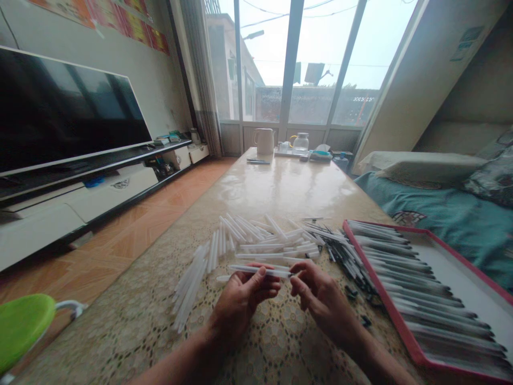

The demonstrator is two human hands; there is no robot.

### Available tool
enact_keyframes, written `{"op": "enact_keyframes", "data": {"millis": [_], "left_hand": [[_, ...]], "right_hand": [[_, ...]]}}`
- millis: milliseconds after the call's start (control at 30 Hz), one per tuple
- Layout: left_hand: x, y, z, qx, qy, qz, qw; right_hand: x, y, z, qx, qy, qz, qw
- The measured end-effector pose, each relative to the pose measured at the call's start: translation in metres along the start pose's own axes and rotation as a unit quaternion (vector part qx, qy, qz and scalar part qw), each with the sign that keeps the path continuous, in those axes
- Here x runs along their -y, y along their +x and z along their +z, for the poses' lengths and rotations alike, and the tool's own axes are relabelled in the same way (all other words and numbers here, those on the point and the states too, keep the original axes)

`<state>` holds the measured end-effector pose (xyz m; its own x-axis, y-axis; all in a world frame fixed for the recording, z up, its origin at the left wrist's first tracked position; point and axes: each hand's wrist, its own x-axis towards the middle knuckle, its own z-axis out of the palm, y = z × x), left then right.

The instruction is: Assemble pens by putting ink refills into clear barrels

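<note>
My left hand (250, 289) is closed around a slim white pen barrel (240, 268), thumb on top, holding it level above the table. At the barrel's right end, the thumb and forefinger of my right hand (316, 289) pinch near a small dark tip (290, 275), which the fingers partly hide. Just beyond my hands lies a loose heap of white pen tubes (260, 235), with more tubes (190, 289) fanned out to the left. Thin black pen parts (347, 256) are piled to the right, and small black caps (351, 292) lie nearer my right forearm.
A red-rimmed box (385, 299) at right holds a row of pens (428, 289) with dark ends. At the table's far end stand a beige kettle (264, 141), a glass jug (301, 143) and a tissue pack (320, 154). A green stool (26, 326) is at left.
</note>
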<state>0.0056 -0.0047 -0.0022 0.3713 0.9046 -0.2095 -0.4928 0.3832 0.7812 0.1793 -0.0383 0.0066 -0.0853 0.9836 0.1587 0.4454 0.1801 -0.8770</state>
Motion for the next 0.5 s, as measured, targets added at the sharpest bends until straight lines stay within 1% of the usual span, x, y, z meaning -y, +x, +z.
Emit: {"op": "enact_keyframes", "data": {"millis": [167, 367, 500], "left_hand": [[0.0024, 0.0007, -0.0013, 0.025, 0.003, -0.004, 1.0], [0.0019, 0.001, -0.002, 0.013, 0.008, -0.001, 1.0], [0.0025, 0.0004, -0.002, 0.026, 0.015, 0.002, 1.0]], "right_hand": [[-0.0028, -0.0001, 0.0007, 0.007, -0.035, -0.003, 0.999], [-0.0009, -0.001, -0.0014, 0.036, -0.03, 0.009, 0.999], [-0.0019, -0.0009, -0.0009, 0.038, -0.033, 0.004, 0.999]]}}
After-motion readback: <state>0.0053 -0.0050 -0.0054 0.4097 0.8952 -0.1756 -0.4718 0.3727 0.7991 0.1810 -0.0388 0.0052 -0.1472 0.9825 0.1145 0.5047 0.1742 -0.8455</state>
